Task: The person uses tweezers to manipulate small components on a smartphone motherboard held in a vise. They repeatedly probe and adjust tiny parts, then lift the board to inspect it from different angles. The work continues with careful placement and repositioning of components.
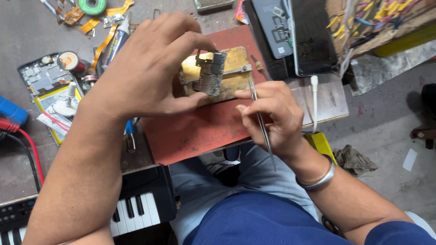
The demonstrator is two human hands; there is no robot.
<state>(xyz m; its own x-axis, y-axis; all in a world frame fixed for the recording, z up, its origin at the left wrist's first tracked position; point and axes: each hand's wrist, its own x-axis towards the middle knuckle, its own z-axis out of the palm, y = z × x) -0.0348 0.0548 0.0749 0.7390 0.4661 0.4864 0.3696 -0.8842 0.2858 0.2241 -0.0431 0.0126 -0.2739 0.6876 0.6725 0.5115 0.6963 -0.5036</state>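
Fingers [200, 45] of left hand [145, 68] pinch circuit board [210, 72]; right hand [272, 113] holds tweezers [260, 119].

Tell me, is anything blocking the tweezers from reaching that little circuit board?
Nothing visible blocks them. The tweezers in the right hand point up beside the circuit board, which the left hand grips on the brass holder. Only bare holder lies between.

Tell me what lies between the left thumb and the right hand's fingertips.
In the head view, only a bare strip of the red mat and the lower edge of the brass holder separate the left hand from the right hand.
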